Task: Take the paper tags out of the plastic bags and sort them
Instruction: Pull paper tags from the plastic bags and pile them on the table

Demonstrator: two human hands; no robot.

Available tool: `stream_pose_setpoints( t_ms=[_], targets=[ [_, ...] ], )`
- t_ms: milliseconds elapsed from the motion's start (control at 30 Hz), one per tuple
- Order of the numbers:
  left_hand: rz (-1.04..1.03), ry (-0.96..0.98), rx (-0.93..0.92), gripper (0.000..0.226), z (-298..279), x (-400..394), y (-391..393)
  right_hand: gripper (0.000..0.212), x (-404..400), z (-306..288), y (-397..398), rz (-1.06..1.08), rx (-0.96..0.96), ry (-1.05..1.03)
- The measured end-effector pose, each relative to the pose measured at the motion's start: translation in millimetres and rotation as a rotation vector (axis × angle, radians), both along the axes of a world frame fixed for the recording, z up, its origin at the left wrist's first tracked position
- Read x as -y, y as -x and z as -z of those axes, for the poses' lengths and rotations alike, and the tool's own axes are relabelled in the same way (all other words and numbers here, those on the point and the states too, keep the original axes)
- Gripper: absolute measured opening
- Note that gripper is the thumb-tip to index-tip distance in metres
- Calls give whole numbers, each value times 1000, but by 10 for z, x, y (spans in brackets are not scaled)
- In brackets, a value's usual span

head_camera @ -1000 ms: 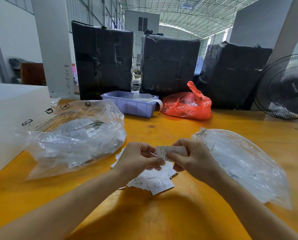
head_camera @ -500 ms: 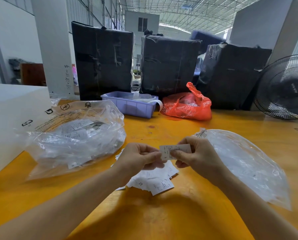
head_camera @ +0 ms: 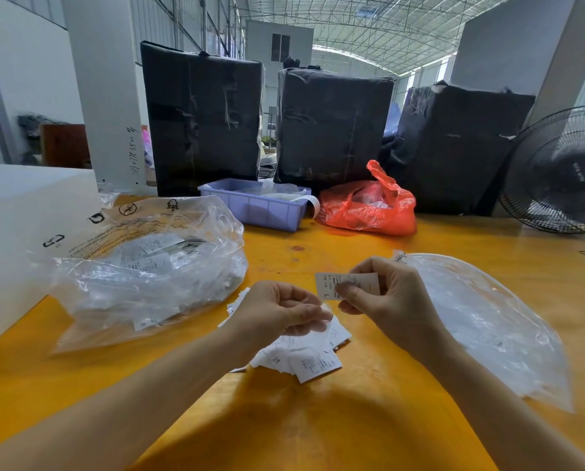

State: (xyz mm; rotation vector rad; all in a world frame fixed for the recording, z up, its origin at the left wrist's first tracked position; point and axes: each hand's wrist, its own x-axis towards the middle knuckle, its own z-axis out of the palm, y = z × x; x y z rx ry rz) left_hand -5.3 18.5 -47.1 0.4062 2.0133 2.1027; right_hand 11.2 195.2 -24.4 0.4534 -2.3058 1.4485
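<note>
My right hand (head_camera: 389,300) pinches a white paper tag (head_camera: 332,283) between thumb and fingers, just above the yellow table (head_camera: 318,430). My left hand (head_camera: 277,311) is a little lower and to the left, its fingers curled on a small clear plastic bag (head_camera: 323,322) that is hard to make out. Under both hands lies a loose pile of paper tags (head_camera: 308,362). A big crumpled clear bag (head_camera: 148,266) holding more bagged tags sits at the left. A flat clear bag (head_camera: 481,321) lies at the right, touching my right wrist.
A white box (head_camera: 19,232) stands at the left edge. At the back are a purple bin (head_camera: 260,209), a red plastic bag (head_camera: 369,212), three black wrapped parcels (head_camera: 332,127) and a fan (head_camera: 562,171) at the right.
My right hand has drawn the tag up and to the right, out of my left hand's pinch. My left hand has dropped slightly, and the two hands are now apart.
</note>
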Motion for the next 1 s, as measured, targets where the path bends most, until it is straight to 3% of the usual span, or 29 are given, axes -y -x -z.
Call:
stream_pose_setpoints(
  t_ms=[167, 633, 1000],
  targets=[
    [65, 22, -16, 30, -9, -6, -17, 16, 10, 13, -16, -15, -17, -30],
    [141, -26, 61, 34, -15, 6, -17, 13, 11, 8, -14, -22, -72, 15],
    [144, -24, 55, 33, -18, 15, -9, 18, -8, 31, 14, 17, -50, -147]
  ],
)
